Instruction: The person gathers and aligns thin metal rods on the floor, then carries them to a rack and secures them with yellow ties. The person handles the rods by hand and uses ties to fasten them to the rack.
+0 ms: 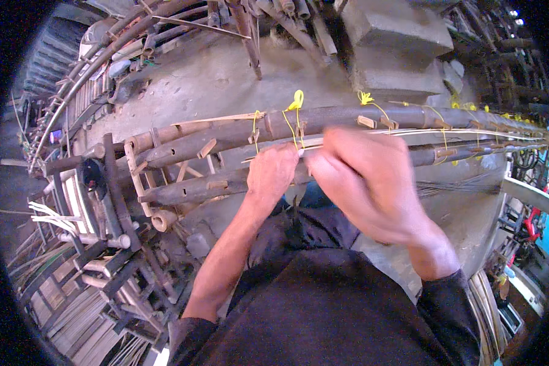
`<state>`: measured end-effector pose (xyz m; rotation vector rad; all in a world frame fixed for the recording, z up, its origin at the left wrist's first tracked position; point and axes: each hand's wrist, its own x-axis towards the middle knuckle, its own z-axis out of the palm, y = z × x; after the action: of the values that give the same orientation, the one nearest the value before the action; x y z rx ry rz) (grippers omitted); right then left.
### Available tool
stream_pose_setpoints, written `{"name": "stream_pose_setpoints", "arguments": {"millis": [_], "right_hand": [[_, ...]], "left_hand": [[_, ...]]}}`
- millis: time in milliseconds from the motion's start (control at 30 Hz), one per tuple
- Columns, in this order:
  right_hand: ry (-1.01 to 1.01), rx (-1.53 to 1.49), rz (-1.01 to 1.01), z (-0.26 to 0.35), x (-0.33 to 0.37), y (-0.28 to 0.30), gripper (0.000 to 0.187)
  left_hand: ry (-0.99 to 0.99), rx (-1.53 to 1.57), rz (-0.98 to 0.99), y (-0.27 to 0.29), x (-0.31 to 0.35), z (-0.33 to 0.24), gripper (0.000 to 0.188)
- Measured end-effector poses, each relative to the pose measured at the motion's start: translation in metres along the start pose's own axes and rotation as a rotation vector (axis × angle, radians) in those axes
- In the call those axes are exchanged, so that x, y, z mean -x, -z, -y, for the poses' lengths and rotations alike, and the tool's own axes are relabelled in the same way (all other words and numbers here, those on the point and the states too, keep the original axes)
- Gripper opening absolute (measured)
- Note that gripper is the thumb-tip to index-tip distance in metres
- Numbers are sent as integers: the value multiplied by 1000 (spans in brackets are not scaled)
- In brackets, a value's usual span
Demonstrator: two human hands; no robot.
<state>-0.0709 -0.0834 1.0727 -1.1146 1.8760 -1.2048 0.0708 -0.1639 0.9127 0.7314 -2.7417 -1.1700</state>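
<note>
A frame of dark bamboo poles [238, 131] lies across in front of me, tied at several spots with yellow string [296, 101]. My left hand [271, 172] is closed on the frame just below one yellow tie, pinching thin pale strips [470, 132] that run off to the right along the poles. My right hand [363, 177] is blurred by movement, held close beside the left at the same tie, fingers curled; what it grips is hidden.
Grey concrete blocks [396, 43] sit at the back. More bamboo poles and sticks [104, 55] lie at the upper left. Bamboo furniture frames and slat bundles [97, 268] crowd the lower left. A bundle of thin dark strands [463, 186] rests on the concrete floor at right.
</note>
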Motion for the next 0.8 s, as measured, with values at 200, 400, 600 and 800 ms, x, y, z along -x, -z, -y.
{"name": "stream_pose_setpoints", "arguments": {"millis": [200, 400, 600, 800], "right_hand": [[-359, 163, 96, -146, -68, -30, 33], [-12, -502, -197, -85, -68, -34, 31], [191, 253, 497, -152, 94, -104, 22], [235, 461, 358, -159, 102, -121, 16]], "left_hand": [[60, -301, 124, 22, -19, -43, 26], [27, -139, 68, 15, -13, -31, 22], [128, 78, 90, 24, -13, -49, 24], [104, 23, 151, 68, -117, -81, 40]]}}
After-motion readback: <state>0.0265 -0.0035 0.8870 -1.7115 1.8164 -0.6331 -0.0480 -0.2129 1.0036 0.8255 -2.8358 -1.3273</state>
